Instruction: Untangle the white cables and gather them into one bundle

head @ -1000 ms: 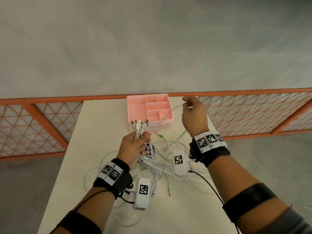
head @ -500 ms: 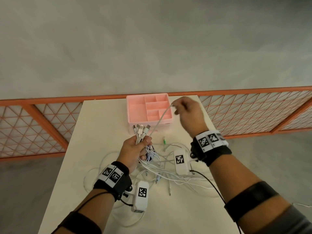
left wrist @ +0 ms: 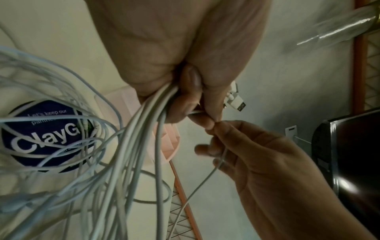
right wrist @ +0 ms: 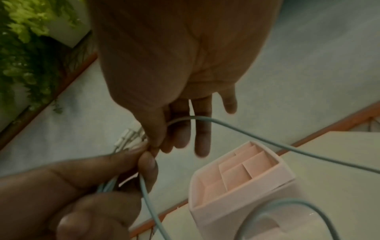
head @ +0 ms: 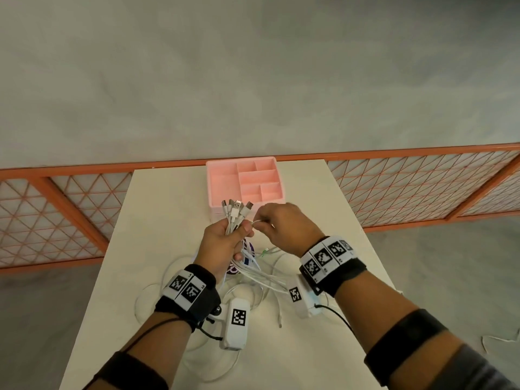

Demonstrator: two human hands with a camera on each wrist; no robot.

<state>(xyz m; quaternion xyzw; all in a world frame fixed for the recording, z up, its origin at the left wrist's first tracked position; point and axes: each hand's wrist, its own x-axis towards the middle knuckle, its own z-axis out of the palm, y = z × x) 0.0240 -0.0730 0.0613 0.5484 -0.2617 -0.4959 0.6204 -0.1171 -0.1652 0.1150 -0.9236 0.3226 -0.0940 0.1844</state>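
Left hand (head: 225, 243) grip clenched round the bunch of thin white cables (head: 235, 218), centre frame, plugs pointing up. Right hand (head: 284, 226) grip pinches one white cable (right wrist: 246, 134) just beside it. Loose loops lie below on the cream counter (head: 157, 220), near the pink compartment tray (head: 225, 187).

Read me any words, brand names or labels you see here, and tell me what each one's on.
"ClayG": large white letters, cut off by white cables, on the dark blue round sticker on the table.
"Let's keep our": small line at the sticker's top.
"pantrie": next line, partly hidden, uncertain.
Lowest line on the sticker: too blurred and covered to read.
Black-and-white square marker codes on the wristbands and white wrist camera units: patterns, no readable text.
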